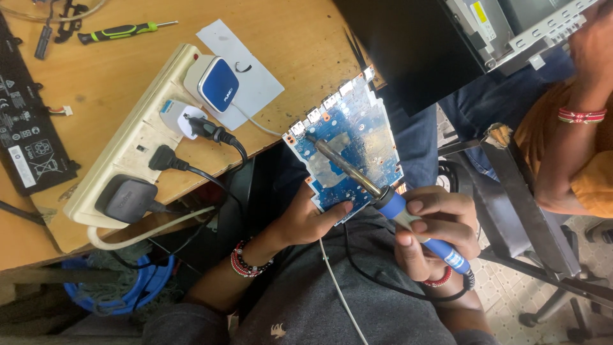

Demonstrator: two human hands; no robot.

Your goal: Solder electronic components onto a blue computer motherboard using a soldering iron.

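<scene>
While the left hand [306, 220] grips the lower edge of a blue circuit board [348, 144], thumb pressed on its face, the right hand [434, 233] is wrapped around the blue handle of a soldering iron [383, 195]. Its metal shaft slants up toward ten o'clock, and the tip rests on the board near the row of silver ports along the board's upper left edge. The board sits tilted near the middle of the view, partly over the edge of a wooden table [300, 38] and partly above the person's lap. From the iron's handle a black cord [383, 281] loops down across a grey shirt.

At nine o'clock from the board lies a cream power strip [128, 147] with several plugs in it, among them a blue and white charger [214, 83], a black plug [166, 158] and a dark grey adapter [124, 198]. A green and black screwdriver [118, 30] lies at eleven o'clock, and a flat black battery [29, 137] rests at the far left edge. At two o'clock another person's arm [575, 140], wearing a red beaded bracelet, reaches up to a grey metal case [511, 29].
</scene>
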